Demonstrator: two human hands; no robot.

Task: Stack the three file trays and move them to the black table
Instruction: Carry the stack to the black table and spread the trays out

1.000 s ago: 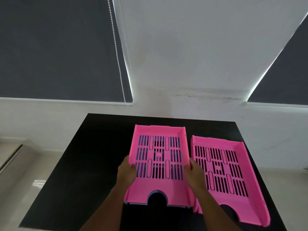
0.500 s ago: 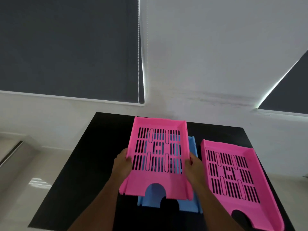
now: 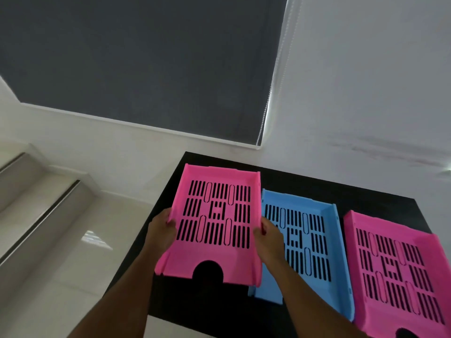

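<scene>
A pink file tray is gripped by both side walls over the left part of the black table; whether it touches the surface is hard to judge. The left hand clasps its left wall, the right hand its right. Just beside it lies a blue tray, then another pink tray.

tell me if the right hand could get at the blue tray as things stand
Probably yes, once it lets go. The right hand grips the side of the held pink tray, with the left hand on the other side. The blue tray lies directly beneath it, open-topped with nothing inside.
</scene>
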